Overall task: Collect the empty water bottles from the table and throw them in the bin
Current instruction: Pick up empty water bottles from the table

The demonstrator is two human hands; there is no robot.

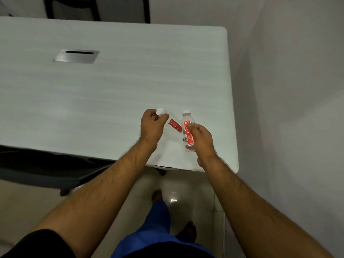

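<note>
Two small clear water bottles with red labels and white caps are over the near right corner of the pale table (111, 90). My left hand (151, 127) is shut around the neck of the left bottle (174, 124), which is tilted with its cap toward me. The right bottle (188, 127) is held around its middle by my right hand (202, 140) and leans slightly. The two bottles almost touch near their labels. No bin is in view.
A metal cable slot (76, 56) is set into the table at the left. A dark chair (46, 170) sits under the table's near edge, another chair (96, 8) stands at the far side. A white wall (297, 90) runs close along the right. My feet stand on the tiled floor (195, 192).
</note>
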